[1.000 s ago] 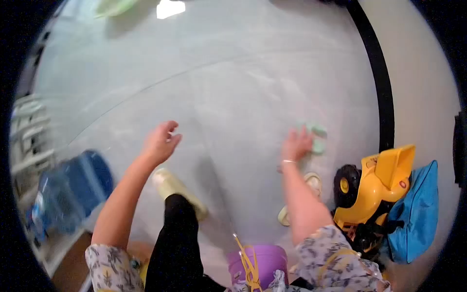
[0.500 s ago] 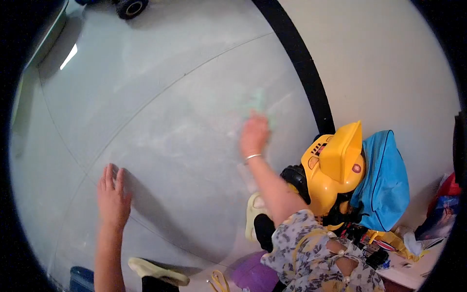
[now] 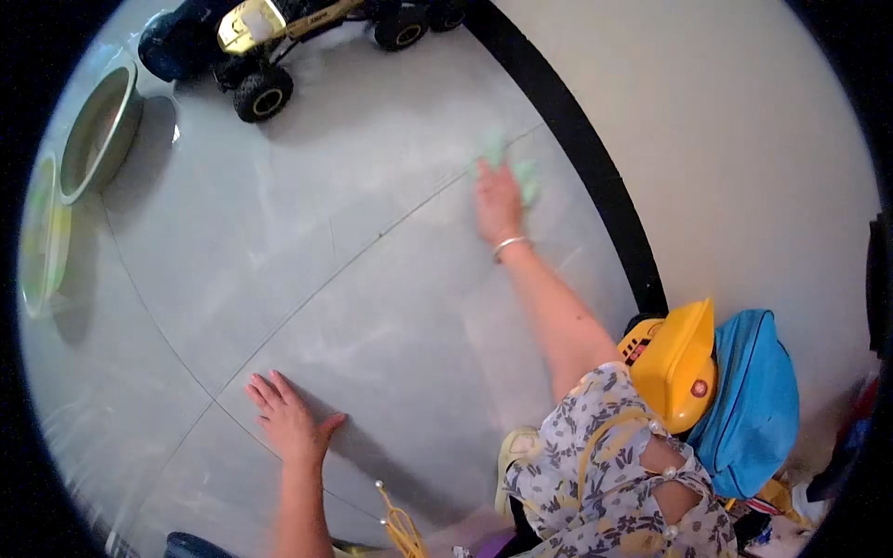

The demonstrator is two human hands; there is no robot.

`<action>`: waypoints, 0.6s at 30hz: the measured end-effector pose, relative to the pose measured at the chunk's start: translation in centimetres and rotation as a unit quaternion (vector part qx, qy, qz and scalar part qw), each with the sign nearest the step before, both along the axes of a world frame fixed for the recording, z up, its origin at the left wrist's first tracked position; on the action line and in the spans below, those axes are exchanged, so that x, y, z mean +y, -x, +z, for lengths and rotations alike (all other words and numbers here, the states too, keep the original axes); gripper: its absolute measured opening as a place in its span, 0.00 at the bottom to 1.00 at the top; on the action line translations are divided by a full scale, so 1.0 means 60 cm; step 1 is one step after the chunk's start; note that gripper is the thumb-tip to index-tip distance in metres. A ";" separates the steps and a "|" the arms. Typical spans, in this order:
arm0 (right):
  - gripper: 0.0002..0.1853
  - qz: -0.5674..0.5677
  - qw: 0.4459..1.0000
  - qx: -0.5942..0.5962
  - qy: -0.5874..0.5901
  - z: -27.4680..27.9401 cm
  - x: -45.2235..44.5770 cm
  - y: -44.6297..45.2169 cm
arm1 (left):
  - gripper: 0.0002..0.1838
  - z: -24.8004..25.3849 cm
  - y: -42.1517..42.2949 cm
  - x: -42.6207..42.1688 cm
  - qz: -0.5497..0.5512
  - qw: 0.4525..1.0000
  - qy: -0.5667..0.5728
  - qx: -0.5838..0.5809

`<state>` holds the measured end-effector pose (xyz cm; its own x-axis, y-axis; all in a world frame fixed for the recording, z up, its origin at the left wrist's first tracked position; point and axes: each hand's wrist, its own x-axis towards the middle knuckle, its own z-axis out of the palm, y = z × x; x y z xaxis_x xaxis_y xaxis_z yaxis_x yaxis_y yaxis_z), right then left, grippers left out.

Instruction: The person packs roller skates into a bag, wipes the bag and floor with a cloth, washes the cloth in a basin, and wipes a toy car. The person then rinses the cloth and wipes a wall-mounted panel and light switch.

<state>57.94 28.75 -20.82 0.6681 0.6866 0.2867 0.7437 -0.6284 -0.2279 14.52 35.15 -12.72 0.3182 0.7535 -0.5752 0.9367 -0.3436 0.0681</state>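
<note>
Grey floor tiles [image 3: 391, 298] are spreading across the view, and one black strip [image 3: 595, 177] is running along the foot of one pale wall [image 3: 744, 167]. Near this strip, the right hand [image 3: 499, 200] is holding one green cloth [image 3: 528, 182]; blur is hiding how firmly. The left hand [image 3: 290, 423] is holding nothing, its fingers standing wide apart; whether it is touching the tiles, I cannot tell.

If the grip is being loose, the cloth could be slipping away. Because the right arm [image 3: 558, 316] is reaching far forward, balance could be failing on smooth tiles. One floral sleeve [image 3: 581, 437] is lying close to one yellow toy vehicle [image 3: 674, 372], so the elbow, drawn back, could be knocking it.

Counting further, one blue bag [image 3: 749, 400] is leaning beside that vehicle, one gold toy truck [image 3: 251, 26] is standing ahead, and two basins are resting at left: one grey basin [image 3: 121, 153], one light green basin [image 3: 62, 246].
</note>
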 end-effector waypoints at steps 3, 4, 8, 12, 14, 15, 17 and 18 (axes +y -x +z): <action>0.20 0.096 0.966 0.238 -0.022 0.068 0.079 0.137 | 0.73 -0.002 -0.029 -0.001 0.054 0.998 -0.018 0.011; 0.20 0.178 0.949 0.260 0.019 0.023 0.081 0.176 | 0.73 0.001 -0.032 -0.001 0.060 0.998 -0.024 0.009; 0.19 0.461 0.875 0.148 0.007 0.079 0.067 0.274 | 0.73 0.009 -0.041 -0.013 0.063 0.998 -0.004 0.016; 0.17 0.121 0.971 0.188 -0.085 0.040 0.040 0.000 | 0.73 0.011 -0.064 -0.004 0.070 0.997 0.009 0.031; 0.20 -0.003 0.997 0.083 0.003 0.015 0.003 -0.170 | 0.74 0.016 -0.057 -0.003 0.078 0.996 0.010 0.051; 0.22 -0.014 0.997 0.070 0.004 0.025 -0.006 -0.223 | 0.74 0.012 -0.053 0.000 0.071 0.997 0.018 0.035; 0.25 -0.067 0.998 0.018 -0.012 0.004 0.029 -0.265 | 0.73 0.013 -0.046 0.007 0.072 0.997 0.026 0.027; 0.25 -0.060 0.998 0.023 -0.012 -0.008 0.046 -0.252 | 0.73 0.014 -0.048 0.011 0.068 0.997 0.024 0.020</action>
